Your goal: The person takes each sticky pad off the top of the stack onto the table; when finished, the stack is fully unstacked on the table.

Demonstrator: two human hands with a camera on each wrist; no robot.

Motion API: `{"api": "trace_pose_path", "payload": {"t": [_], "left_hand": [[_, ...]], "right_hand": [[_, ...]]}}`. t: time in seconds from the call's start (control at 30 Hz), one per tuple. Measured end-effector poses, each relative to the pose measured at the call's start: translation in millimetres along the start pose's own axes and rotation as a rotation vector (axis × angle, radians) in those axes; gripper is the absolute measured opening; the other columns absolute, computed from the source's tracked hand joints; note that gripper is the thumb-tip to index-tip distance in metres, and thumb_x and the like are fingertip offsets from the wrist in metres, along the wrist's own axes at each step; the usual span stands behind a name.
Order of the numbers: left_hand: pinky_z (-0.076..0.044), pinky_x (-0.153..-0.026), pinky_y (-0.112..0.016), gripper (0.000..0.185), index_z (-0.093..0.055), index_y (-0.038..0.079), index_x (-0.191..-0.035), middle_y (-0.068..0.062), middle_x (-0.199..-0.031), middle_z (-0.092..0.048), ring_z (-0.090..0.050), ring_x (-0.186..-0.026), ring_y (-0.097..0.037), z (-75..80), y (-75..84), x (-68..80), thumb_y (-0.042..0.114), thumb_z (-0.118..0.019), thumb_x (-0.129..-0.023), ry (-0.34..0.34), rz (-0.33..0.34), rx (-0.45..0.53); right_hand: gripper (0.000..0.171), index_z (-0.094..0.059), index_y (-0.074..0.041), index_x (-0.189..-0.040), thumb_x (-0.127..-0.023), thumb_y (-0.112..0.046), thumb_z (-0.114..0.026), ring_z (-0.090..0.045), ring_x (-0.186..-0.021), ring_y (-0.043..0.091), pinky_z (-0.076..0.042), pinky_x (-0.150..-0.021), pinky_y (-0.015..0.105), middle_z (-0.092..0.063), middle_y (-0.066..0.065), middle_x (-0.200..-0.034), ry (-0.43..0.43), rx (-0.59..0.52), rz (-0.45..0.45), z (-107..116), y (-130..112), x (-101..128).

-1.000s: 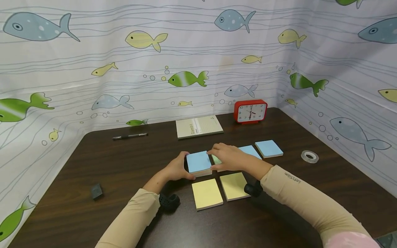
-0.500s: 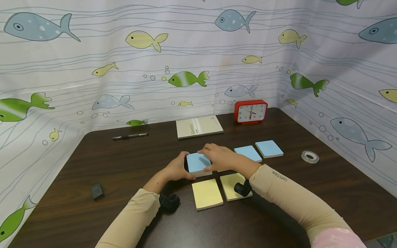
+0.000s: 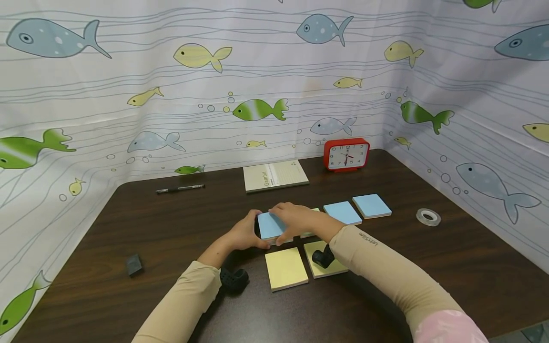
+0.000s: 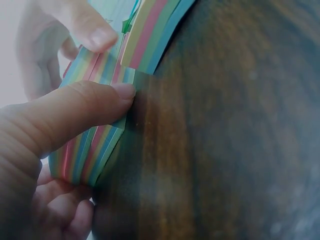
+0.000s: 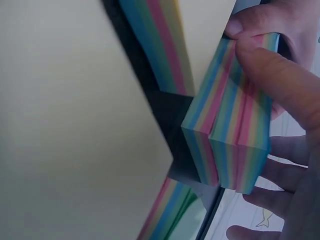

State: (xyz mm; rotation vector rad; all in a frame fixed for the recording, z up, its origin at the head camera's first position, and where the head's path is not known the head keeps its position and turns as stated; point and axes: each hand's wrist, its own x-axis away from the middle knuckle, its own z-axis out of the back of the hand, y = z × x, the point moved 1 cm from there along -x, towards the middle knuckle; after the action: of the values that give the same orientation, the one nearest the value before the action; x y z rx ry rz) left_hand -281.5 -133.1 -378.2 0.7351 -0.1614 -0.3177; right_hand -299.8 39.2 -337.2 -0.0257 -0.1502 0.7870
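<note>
The left forearm [image 3: 182, 300] angles forward and rightward; the right forearm [image 3: 386, 267] slants in leftward. The left hand [image 3: 245, 232] and the right hand [image 3: 298, 221] face each other, close together, both gripping. On each, the thumb [image 3: 261, 243] lies on the near side and bent fingers [image 3: 253, 214] curve round the far side.

R grip [image 3: 297, 221] hides pt of blue-topped stack [image 3: 269, 226], head vw.

Beige slvs [image 3: 184, 297], R w/ dk lettering [image 3: 369, 239] & pink fabric [image 3: 450, 328]; blk wrist cams [image 3: 234, 281].
</note>
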Motion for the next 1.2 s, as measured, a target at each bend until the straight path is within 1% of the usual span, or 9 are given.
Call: {"api": "trace_pose_path", "payload": {"t": [0.1,0.2,0.3,0.43,0.53,0.73,0.97,1.2], "left_hand": [[-0.041,-0.073,-0.036,0.092,-0.025,0.002,-0.129,-0.011,-0.109,-0.046,-0.049,-0.087,-0.022,-0.6,-0.5,0.1,0.023,-0.081,-0.060,-0.001,0.001,0.004],[-0.041,-0.073,-0.036,0.092,-0.025,0.002,-0.129,-0.011,-0.109,-0.045,-0.049,-0.087,-0.022,-1.2,-0.7,0.1,0.023,-0.081,-0.060,-0.004,0.000,0.003],[-0.041,-0.073,-0.036,0.091,-0.025,0.002,-0.129,-0.011,-0.110,-0.045,-0.049,-0.087,-0.021,-1.9,-1.3,-0.1,0.023,-0.081,-0.060,-0.006,0.001,-0.001],[-0.040,-0.074,-0.035,0.091,-0.025,0.003,-0.129,-0.010,-0.109,-0.045,-0.048,-0.087,-0.021,-2.2,-1.5,-0.6,0.023,-0.081,-0.060,0.000,0.000,-0.002],[-0.040,-0.076,-0.036,0.091,-0.025,0.003,-0.129,-0.010,-0.110,-0.045,-0.048,-0.088,-0.021,-2.4,-1.3,-0.8,0.022,-0.081,-0.059,0.002,0.000,0.002],[-0.038,-0.084,-0.040,0.091,-0.025,0.002,-0.128,-0.015,-0.123,-0.039,-0.046,-0.100,-0.026,-2.6,-0.6,-1.0,0.020,-0.082,-0.058,0.001,-0.008,0.009],[-0.038,-0.083,-0.039,0.089,-0.028,0.003,-0.126,-0.012,-0.118,-0.043,-0.047,-0.095,-0.022,-2.6,-0.7,-1.1,0.022,-0.082,-0.058,0.014,-0.005,-0.003],[-0.037,-0.085,-0.039,0.087,-0.030,0.003,-0.125,-0.012,-0.118,-0.043,-0.046,-0.100,-0.024,-1.8,-0.8,-1.1,0.022,-0.082,-0.057,0.023,-0.004,-0.007]], "right_hand": [[0.091,-0.029,-0.007,-0.135,-0.067,-0.051,-0.068,-0.039,-0.112,0.021,-0.039,-0.082,0.033,-0.036,0.007,-0.130,-0.016,0.009,-0.012,-1,-1,-4],[0.092,-0.029,-0.007,-0.135,-0.065,-0.053,-0.068,-0.042,-0.106,0.019,-0.040,-0.080,0.032,-0.039,0.007,-0.126,-0.020,0.045,-0.014,-3,-1,-7],[0.094,-0.031,-0.007,-0.135,-0.064,-0.055,-0.068,-0.043,-0.101,0.017,-0.041,-0.077,0.030,-0.041,0.006,-0.121,-0.004,0.094,-0.011,-4,-2,-9],[0.096,-0.032,-0.008,-0.135,-0.061,-0.058,-0.067,-0.042,-0.099,0.017,-0.042,-0.073,0.030,-0.041,0.005,-0.119,0.025,0.142,-0.018,-4,-2,-9],[0.095,-0.034,-0.009,-0.134,-0.060,-0.059,-0.068,-0.042,-0.098,0.017,-0.042,-0.073,0.031,-0.042,0.005,-0.119,0.050,0.139,-0.025,-3,-2,-8],[0.091,-0.037,-0.009,-0.132,-0.061,-0.057,-0.069,-0.042,-0.098,0.017,-0.041,-0.076,0.032,-0.043,0.004,-0.117,0.102,0.110,-0.012,-3,2,-1],[0.090,-0.038,-0.009,-0.132,-0.061,-0.056,-0.069,-0.043,-0.098,0.017,-0.042,-0.074,0.031,-0.044,0.004,-0.117,0.140,0.093,0.014,-2,4,10],[0.090,-0.040,-0.008,-0.130,-0.059,-0.054,-0.071,-0.043,-0.097,0.017,-0.042,-0.074,0.032,-0.045,0.004,-0.114,0.176,0.070,0.052,0,3,21]]}}
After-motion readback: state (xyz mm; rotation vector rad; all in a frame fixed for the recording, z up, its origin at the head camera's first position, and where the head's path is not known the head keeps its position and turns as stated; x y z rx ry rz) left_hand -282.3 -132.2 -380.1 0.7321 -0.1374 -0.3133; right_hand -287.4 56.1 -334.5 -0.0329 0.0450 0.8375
